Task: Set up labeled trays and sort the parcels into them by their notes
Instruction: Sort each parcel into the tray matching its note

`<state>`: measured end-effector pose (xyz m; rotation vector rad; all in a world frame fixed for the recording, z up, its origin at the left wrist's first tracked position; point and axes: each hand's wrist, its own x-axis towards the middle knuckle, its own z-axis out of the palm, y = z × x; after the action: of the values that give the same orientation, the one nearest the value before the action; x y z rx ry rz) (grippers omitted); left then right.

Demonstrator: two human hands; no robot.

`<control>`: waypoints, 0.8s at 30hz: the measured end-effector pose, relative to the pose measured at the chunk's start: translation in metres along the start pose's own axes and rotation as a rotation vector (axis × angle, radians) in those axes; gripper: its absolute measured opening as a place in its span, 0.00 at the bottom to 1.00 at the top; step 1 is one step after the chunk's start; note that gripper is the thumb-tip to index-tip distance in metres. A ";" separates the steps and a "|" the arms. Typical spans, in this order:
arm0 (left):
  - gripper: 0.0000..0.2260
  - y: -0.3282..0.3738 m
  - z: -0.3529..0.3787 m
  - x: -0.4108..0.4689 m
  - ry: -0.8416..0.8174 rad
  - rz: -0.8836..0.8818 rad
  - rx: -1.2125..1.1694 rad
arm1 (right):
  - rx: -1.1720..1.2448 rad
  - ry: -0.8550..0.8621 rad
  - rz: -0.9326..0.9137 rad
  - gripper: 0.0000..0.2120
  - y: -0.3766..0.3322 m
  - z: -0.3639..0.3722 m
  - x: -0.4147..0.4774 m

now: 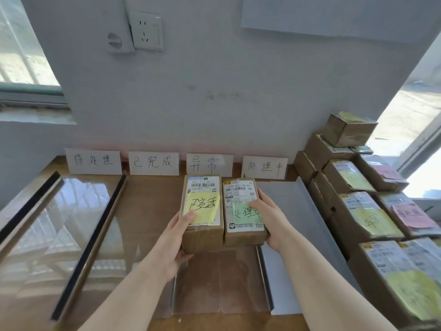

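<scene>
**Two parcels held side by side in front of the 异常 card**

A yellow-note parcel (202, 237) is held in the left hand (174, 244), directly in front of the 异常 card (209, 164). The fingers wrap under the box's near left corner. The thumb lies on top, touching the yellow note (202, 207), whose handwriting is not clearly legible.

A green-note parcel (241, 189) touches its right side and is gripped by the right hand (269, 218). The thumb lies across the green note (247, 212) and the fingers curl round the box's right edge. This box sits in front of the 异常 card and slightly to its right. Its note appears to read 处理中, partly covered by the thumb.

Both boxes are brown cardboard with white shipping labels. They are over a clear tray (214, 283) that lies on the wooden table (214, 322) in front of the 异常 card. Whether they rest on the tray cannot be told.

Right of the 异常 card stands the 处理中 card (264, 167), with a grey tray (286, 211) in front of it. Left of it stand the 已完成 card (154, 163) and then the 待处理 card (94, 161). All four cards are propped against the wall. In front of the 待处理 card lies a glossy tray (59, 223) with dark side edges.

Far right of the 异常 card, beyond the grey tray, is a stack of parcels (358, 211) bearing yellow and pink notes. High above the card and to its left is a wall socket (148, 31).
</scene>
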<state>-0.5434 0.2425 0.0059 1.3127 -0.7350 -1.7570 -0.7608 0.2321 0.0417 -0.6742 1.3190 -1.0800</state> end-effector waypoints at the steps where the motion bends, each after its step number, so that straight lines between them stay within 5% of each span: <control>1: 0.17 -0.001 0.001 0.003 0.002 -0.014 -0.003 | 0.006 0.005 0.001 0.22 0.003 -0.002 0.001; 4: 0.17 -0.003 0.007 0.013 0.002 -0.057 -0.023 | 0.036 0.099 -0.007 0.27 0.010 -0.013 0.010; 11: 0.15 -0.007 0.034 0.051 0.034 -0.136 -0.035 | -0.032 0.076 0.049 0.21 0.014 -0.043 0.043; 24: 0.10 0.006 0.073 0.121 0.163 -0.225 -0.176 | 0.088 0.462 0.043 0.16 0.002 -0.122 0.160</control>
<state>-0.6282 0.1344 -0.0269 1.4402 -0.3433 -1.8166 -0.8923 0.1104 -0.0493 -0.3362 1.6566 -1.2988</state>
